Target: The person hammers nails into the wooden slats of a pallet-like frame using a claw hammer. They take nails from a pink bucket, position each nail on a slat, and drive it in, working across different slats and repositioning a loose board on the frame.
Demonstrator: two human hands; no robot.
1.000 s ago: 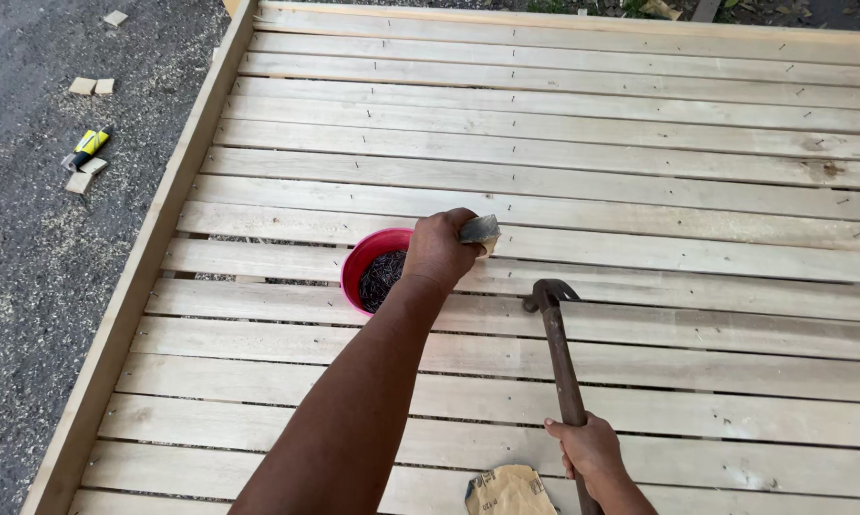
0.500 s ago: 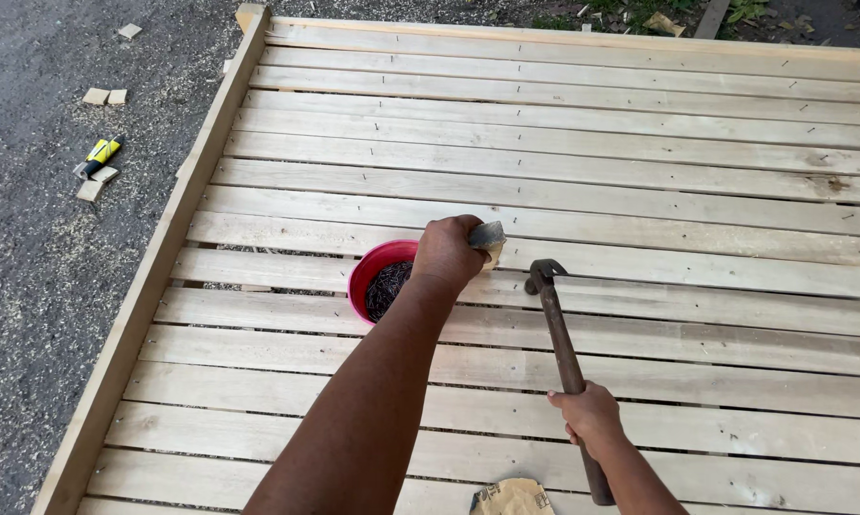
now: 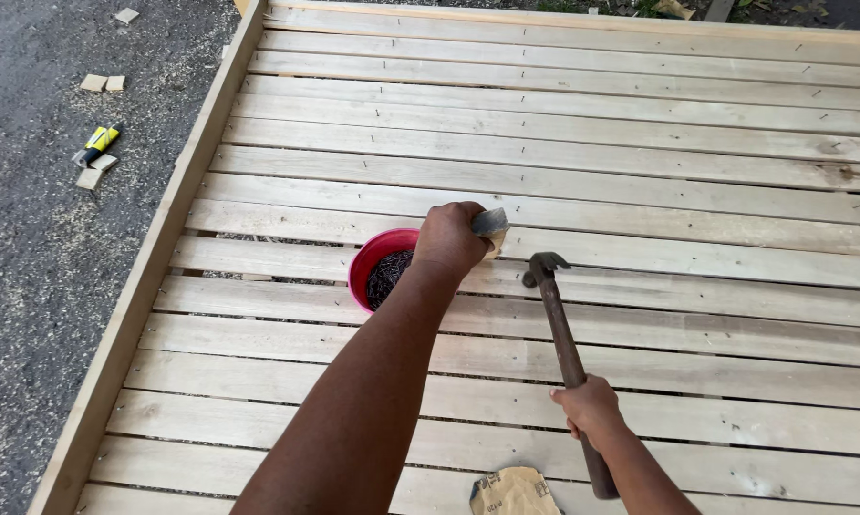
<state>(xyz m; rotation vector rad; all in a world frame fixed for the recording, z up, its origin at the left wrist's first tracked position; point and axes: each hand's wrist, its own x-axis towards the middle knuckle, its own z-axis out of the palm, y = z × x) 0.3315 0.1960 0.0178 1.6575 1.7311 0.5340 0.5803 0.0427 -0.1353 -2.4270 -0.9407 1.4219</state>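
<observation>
A deck of pale, rough-sawn wooden slats (image 3: 640, 181), laid in parallel rows with narrow gaps, is seen from above. The left hand (image 3: 452, 238) is stretched forward, its fingers closed around a small greyish block (image 3: 490, 224) pressed down against a slat. Just beside that hand, partly hidden by the wrist, a round red bowl (image 3: 371, 262) filled with dark nails is set on the slats. The right hand (image 3: 590, 405) is clenched around the brown wooden handle of a claw hammer (image 3: 556, 315), whose dark metal head is held near the block. A crumpled brown paper bag (image 3: 514, 492) lies at the bottom edge. On the gravel at left, a yellow-and-black tool (image 3: 99, 145) lies among small wood offcuts (image 3: 103, 83).
</observation>
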